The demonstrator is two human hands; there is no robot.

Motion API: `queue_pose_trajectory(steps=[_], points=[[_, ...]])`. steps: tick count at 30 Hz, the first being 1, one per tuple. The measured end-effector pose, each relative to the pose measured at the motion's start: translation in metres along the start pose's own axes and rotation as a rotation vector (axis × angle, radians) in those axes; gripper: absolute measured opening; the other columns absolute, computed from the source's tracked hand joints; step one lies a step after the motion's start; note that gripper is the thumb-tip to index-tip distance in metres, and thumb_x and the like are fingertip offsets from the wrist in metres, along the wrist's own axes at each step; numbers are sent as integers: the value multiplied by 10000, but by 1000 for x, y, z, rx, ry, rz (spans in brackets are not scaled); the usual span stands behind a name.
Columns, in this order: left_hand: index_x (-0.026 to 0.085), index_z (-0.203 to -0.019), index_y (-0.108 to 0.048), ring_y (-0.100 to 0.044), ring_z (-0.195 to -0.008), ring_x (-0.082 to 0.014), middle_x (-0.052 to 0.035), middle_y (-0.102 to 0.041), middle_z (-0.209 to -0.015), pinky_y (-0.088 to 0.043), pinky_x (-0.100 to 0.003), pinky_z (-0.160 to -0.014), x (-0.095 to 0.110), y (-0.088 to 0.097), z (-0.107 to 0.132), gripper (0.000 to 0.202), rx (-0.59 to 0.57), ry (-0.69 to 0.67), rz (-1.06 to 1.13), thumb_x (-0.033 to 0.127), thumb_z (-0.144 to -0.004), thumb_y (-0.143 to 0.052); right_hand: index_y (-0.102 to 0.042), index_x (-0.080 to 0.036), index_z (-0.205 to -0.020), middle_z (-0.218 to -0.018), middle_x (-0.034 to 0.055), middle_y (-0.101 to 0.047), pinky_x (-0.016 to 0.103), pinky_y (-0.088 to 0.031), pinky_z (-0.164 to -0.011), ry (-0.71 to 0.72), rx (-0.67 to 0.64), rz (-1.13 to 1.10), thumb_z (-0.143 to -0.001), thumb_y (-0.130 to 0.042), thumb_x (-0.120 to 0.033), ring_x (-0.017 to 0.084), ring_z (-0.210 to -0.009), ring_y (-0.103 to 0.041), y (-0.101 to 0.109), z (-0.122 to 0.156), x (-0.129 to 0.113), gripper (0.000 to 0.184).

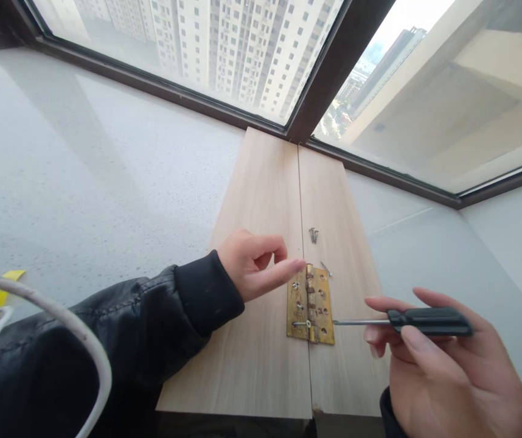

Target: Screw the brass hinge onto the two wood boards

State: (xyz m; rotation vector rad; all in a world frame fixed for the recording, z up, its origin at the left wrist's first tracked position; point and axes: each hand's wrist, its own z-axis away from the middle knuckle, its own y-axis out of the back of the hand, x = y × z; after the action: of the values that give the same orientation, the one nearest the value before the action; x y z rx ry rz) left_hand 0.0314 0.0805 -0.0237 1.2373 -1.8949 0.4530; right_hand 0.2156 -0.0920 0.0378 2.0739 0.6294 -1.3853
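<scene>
Beside the sill's near edge, screwdriver (429, 321) at the ready, brass hinge (312, 301) astride the seam!
Closest to us, the right hand (457, 371) grips the handle, shaft sideways, tip just beside the hinge's right edge. On the hinge's near left corner sits a screw (300, 323), tilted or flat, I can't tell. Left hand (249, 267) next, holding nothing I can see, one digit reaching over the hinge's far end; whether it touches, no telling. Those fingers could steady the screw upright, I'd say, with the driver swung square onto its head and the hinge kept centred. Beyond, a loose screw (326, 269), then a small cluster of screws (314, 235) on pale boards (265, 194); behind, window frame (304, 115) and tower blocks (243, 48).
</scene>
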Motion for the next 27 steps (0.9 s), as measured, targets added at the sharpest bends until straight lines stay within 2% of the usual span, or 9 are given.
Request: queue_pose_trajectory(steps=[4, 8, 19, 24, 27], points=[[210, -676, -587, -140, -429, -45, 159, -249, -502, -176, -202, -437, -9, -5, 1, 398, 48, 8, -6, 317, -1039, -709, -757, -211, -1188, -995, 115, -854, 300, -645, -566, -16, -30, -62, -965, -944, -348, 233, -631, -750, -7, 8, 8, 322], [217, -656, -581, -135, -418, -49, 157, -241, -486, -185, -205, -432, -7, -7, 1, 380, 40, 40, -16, 323, -1008, -680, -767, -195, -1175, -1008, 139, -852, 339, -673, -571, 16, -112, -83, -980, -976, -350, 279, -677, -783, -4, 8, 18, 325], [232, -705, -565, -199, -483, -75, 153, -264, -542, -263, -237, -508, 2, -1, 2, 355, -42, 154, -36, 318, -1031, -676, -801, -189, -1196, -1013, 131, -851, 334, -705, -572, 90, -173, -84, -1073, -929, -293, 263, -679, -787, 2, 5, 29, 206], [242, -681, -526, -198, -452, -74, 157, -224, -512, -253, -234, -485, -2, -2, 3, 364, -48, 160, -32, 348, -1003, -658, -822, -227, -1238, -1047, 121, -862, 281, -729, -622, 116, -237, -92, -1140, -906, -287, 238, -708, -810, 6, 4, 32, 143], [229, -711, -562, -212, -491, -76, 150, -279, -549, -253, -236, -509, 4, 2, 2, 351, -79, 183, -46, 308, -1035, -673, -817, -255, -1293, -1077, 114, -867, 253, -738, -663, 130, -267, -98, -1179, -876, -286, 220, -734, -823, 9, 4, 35, 132]])
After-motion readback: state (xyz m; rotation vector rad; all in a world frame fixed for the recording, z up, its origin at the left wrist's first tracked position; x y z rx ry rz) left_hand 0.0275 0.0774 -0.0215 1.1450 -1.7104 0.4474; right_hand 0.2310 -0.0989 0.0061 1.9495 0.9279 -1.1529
